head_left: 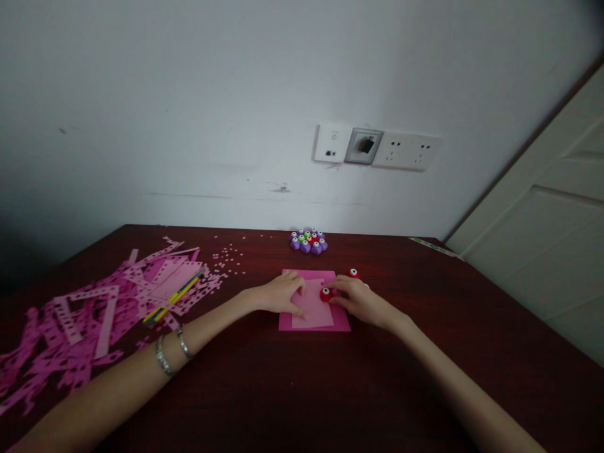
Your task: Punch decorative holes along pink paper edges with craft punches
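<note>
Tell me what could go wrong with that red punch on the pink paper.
The light pink sheet lies loose on a darker sheet, so it might slip under the left hand. The red punch by the right hand sits at its edge, so it could bite off the paper.

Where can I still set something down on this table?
Bare wood lies right of the right hand and in front of the pink sheet. It is crowded at left, under pink punched scraps, and on the sheet around the left hand.
</note>
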The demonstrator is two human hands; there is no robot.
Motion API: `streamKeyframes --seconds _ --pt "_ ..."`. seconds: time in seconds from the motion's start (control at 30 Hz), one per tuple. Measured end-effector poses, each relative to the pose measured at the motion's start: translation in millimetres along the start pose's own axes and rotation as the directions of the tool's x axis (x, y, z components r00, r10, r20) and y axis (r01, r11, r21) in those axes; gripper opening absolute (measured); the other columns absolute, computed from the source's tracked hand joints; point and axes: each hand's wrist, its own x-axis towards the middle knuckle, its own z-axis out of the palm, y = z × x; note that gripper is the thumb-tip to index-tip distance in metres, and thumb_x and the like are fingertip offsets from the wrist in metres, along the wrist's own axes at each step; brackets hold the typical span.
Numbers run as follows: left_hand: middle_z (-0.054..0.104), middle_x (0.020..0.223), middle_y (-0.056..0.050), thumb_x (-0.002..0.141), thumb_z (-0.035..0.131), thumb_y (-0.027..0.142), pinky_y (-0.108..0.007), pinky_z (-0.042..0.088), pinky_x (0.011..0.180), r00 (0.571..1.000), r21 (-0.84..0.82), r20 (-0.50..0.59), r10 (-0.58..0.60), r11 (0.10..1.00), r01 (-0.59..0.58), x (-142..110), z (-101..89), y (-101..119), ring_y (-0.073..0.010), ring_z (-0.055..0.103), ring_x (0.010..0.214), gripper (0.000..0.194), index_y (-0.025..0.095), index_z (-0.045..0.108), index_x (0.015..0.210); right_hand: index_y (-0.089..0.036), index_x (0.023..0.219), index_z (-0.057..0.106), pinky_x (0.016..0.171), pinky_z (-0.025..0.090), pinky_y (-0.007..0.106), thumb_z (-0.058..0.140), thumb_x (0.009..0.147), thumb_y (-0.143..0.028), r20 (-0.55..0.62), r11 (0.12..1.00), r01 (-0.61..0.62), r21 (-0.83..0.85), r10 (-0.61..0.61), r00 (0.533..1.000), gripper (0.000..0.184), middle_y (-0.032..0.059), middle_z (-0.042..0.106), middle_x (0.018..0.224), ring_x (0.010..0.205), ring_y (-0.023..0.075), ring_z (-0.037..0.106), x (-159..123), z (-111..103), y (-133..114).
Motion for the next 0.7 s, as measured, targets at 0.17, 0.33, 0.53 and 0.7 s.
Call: streamKeyframes --seconds 0.17,0.33,0.53,0.7 --pt "0.045 0.095 -0.007 0.064 0.062 0.056 -0.033 0.036 0.079 1.000 0.002 -0.009 0.010 1.000 -0.010 0.4 1.2 -1.9 -0.0200 0.042 0.087 0.049 0.016 0.047 0.088 -0.017 0.094 0.062 0.078 0.043 0.030 0.054 0.082 -0.016 -0.002 1.000 -0.013 -0.001 0.013 1.000 0.015 0.0069 0.061 0.097 0.086 0.0166 0.055 -0.5 -0.7 -0.7" --pt "0.044 0.095 -0.006 0.063 0.063 0.055 -0.033 0.036 0.079 1.000 -0.005 -0.006 0.006 1.000 -0.006 0.4 1.1 -1.6 -0.0197 0.042 0.087 0.049 0.017 0.047 0.088 -0.018 0.093 0.062 0.074 0.044 0.029 0.054 0.081 -0.016 0.000 1.000 -0.018 -0.003 0.018 1.000 0.015 0.0059 0.061 0.093 0.081 0.0159 0.055 -0.3 -1.8 -2.6" --pt "0.044 0.097 -0.007 0.062 0.064 0.056 -0.033 0.036 0.078 1.000 -0.010 0.002 -0.018 1.000 0.018 -0.1 -0.2 0.9 -0.0211 0.041 0.090 0.049 0.017 0.047 0.086 -0.018 0.090 0.062 0.068 0.043 0.027 0.055 0.080 -0.017 0.004 1.000 -0.020 -0.015 0.020 1.000 0.012 0.0036 0.060 0.086 0.073 0.0141 0.053 0.5 -1.7 -2.2" --pt "0.045 0.097 -0.007 0.062 0.064 0.056 -0.032 0.037 0.077 1.000 -0.008 0.006 -0.014 1.000 0.014 -1.3 -2.3 2.5 -0.0210 0.042 0.090 0.049 0.017 0.048 0.087 -0.018 0.097 0.062 0.070 0.045 0.027 0.060 0.077 -0.020 0.013 0.999 -0.047 0.021 0.047 0.999 0.019 0.0041 0.060 0.088 0.075 0.0141 0.054 -0.1 -2.4 1.0"
